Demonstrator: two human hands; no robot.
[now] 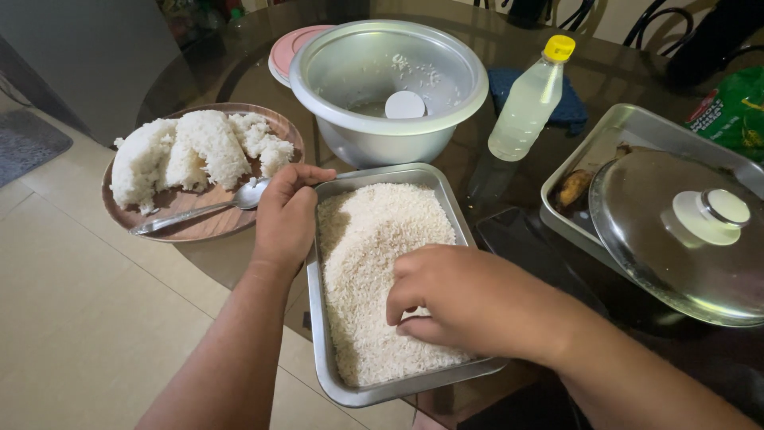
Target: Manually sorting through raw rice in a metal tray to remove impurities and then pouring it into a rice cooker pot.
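A rectangular metal tray (328,374) full of raw white rice (374,239) sits at the near edge of a dark glass table (477,175). My left hand (286,215) grips the tray's left rim near its far corner. My right hand (465,299) rests in the rice at the tray's near right, fingers curled down into the grains. Whether they pinch any grains is hidden.
A wooden plate (199,227) with cooked rice (191,151) and a metal spoon (199,211) lies to the left. Behind the tray stands a metal pot (390,87), with a pink lid (290,48) and a yellow-capped bottle (529,99) nearby. A second tray (637,127) holds a metal lid (676,231).
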